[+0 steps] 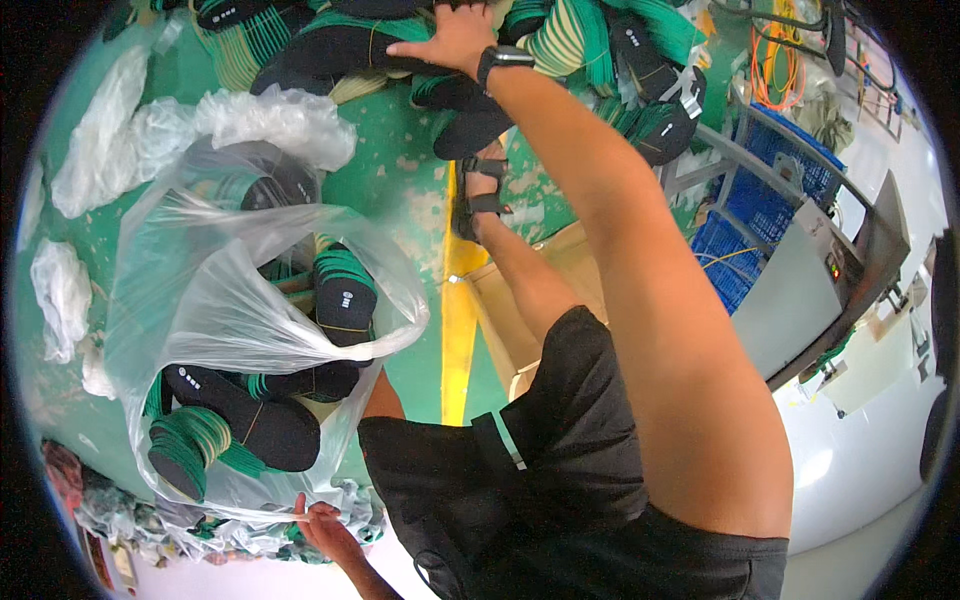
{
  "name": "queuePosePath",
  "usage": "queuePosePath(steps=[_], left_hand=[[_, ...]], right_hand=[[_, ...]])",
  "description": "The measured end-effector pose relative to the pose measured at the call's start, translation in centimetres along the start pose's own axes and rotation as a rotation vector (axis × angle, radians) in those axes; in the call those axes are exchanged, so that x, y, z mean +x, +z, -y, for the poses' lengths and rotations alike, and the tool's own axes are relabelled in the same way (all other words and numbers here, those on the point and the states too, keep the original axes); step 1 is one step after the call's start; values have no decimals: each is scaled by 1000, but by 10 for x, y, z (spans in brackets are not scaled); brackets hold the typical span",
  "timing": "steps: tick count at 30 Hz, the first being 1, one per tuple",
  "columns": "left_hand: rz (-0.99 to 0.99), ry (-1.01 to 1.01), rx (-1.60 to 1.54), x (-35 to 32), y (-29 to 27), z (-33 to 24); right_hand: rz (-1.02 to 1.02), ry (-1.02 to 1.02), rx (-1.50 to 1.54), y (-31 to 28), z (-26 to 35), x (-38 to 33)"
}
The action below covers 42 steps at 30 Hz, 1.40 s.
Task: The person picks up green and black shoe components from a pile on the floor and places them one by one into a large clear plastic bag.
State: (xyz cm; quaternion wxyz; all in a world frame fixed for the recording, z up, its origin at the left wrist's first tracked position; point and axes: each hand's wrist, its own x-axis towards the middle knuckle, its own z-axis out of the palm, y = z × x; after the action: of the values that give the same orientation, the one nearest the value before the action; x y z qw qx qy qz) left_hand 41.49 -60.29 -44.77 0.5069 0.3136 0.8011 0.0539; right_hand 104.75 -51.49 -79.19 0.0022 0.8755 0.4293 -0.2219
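Note:
My left hand (pixel 325 527) pinches the rim of a large clear plastic bag (pixel 215 320) at its lower edge; one finger sticks out. Inside the bag lie several bundles of shoe insoles (pixel 265 432), black on top with green and cream layers at their sides. At the top of the head view my right hand (pixel 450 42), with a dark watch on the wrist, rests on a black insole bundle (pixel 335 55) in a pile. Its thumb stretches to the left, and the other fingertips reach the picture's edge.
More insole bundles (pixel 570 45) heap along the far side. Crumpled clear plastic (pixel 270 125) lies left of them. A flattened cardboard box (pixel 510 310) is beside my leg, near a yellow floor line (pixel 459 345). Blue crates (pixel 725 250) and a metal frame stand at right.

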Motion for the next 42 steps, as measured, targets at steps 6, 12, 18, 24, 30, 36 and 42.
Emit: queuePosePath(steps=[6, 12, 18, 24, 30, 36, 42], left_hand=[[-12, -9, -50, -3, 5, -4], [31, 42, -41, -5, 3, 1], [-52, 46, 37, -9, -1, 13], [-235, -84, -36, -13, 17, -11], [-259, -84, 33, -10, 22, -16], [-279, -116, 13, -11, 26, -20], [-318, -57, 317, -15, 23, -18]], right_hand=[[-165, -177, 17, 1, 2, -17], [-77, -118, -47, 5, -5, -17], [-476, -303, 14, -38, 5, -1], [-445, -301, 120, -84, 28, 31], [-553, -504, 103, -90, 43, 52], [-188, -301, -294, -68, 14, 72], [30, -274, -340, -81, 34, 75]])
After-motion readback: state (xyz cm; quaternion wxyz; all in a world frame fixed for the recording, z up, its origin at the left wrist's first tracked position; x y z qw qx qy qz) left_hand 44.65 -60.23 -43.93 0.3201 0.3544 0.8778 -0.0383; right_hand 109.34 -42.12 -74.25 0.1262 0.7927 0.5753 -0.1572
